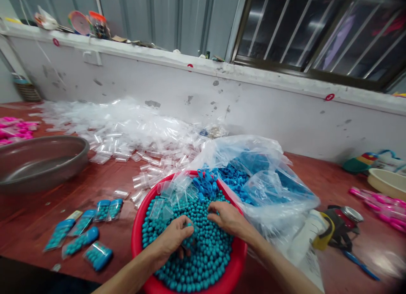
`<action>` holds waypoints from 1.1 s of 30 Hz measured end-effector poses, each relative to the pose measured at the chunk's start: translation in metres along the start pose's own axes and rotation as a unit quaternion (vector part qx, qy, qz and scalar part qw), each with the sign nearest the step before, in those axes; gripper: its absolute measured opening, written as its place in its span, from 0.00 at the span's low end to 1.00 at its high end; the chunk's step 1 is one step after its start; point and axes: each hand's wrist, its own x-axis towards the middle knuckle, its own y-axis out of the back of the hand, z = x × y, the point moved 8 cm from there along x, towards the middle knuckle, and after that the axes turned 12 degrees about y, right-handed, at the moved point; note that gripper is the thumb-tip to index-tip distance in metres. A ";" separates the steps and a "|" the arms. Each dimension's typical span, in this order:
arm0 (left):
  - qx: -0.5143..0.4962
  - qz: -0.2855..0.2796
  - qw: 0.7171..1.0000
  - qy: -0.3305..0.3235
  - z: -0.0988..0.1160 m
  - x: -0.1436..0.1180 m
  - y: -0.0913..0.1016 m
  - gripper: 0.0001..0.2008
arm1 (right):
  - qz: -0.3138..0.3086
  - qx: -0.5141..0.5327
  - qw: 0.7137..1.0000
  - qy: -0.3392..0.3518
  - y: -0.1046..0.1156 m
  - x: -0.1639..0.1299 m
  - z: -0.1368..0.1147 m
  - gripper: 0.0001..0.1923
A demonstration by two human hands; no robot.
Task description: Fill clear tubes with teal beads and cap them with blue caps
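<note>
A red basin (137,235) full of round teal beads (206,260) sits in front of me. My left hand (177,235) is over the beads, its fingers curled round what looks like a clear plastic tube, partly hidden and blurred. Just above the beads on the right, my right hand (226,216) has bent fingers with a gap between thumb and forefinger, and nothing shows in it. Several clear tubes (171,201) lie on the beads at the basin's far left. Blue caps (205,185) are heaped at its far rim.
Behind the basin spreads a pile of clear tubes (127,121). A plastic bag of blue caps (266,171) leans at the right. Filled tubes with blue caps (98,256) and a grey basin (79,148) are at left. A jar (350,214) stands right.
</note>
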 end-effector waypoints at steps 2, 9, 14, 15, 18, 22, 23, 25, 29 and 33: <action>-0.011 0.011 1.000 -0.007 0.001 0.000 0.002 0.13 | 0.052 -0.048 0.997 -0.015 0.008 0.016 -0.002 0.11; -0.064 0.011 0.998 -0.026 -0.002 0.005 0.009 0.17 | 0.039 0.023 0.999 -0.009 -0.017 0.041 0.009 0.13; -0.089 -0.015 0.995 -0.031 -0.001 0.007 0.006 0.18 | 0.023 0.137 0.989 -0.044 -0.020 0.007 0.033 0.13; -0.088 -0.017 0.995 -0.033 -0.001 0.007 0.006 0.17 | 0.030 0.171 0.984 -0.050 -0.020 0.001 0.037 0.13; -0.089 -0.009 0.995 -0.045 0.001 0.004 0.006 0.17 | 0.041 0.211 0.974 -0.069 -0.020 -0.012 0.042 0.15; -0.083 0.007 0.996 -0.039 0.001 0.003 0.009 0.17 | 0.011 0.012 0.999 -0.041 -0.012 -0.020 0.024 0.12; -0.077 0.016 0.996 -0.036 0.000 0.004 0.010 0.17 | -0.007 -0.046 0.998 -0.034 -0.011 -0.021 0.018 0.12; -0.067 0.033 0.997 -0.033 -0.001 0.005 0.013 0.17 | -0.042 -0.124 0.991 -0.035 -0.013 -0.023 0.009 0.12; -0.059 0.036 0.997 -0.032 -0.002 0.007 0.013 0.17 | -0.060 -0.185 0.980 -0.046 -0.015 -0.020 0.002 0.12; -0.065 0.037 0.997 -0.035 0.000 0.006 0.015 0.18 | -0.052 -0.211 0.976 -0.021 -0.016 -0.016 0.001 0.12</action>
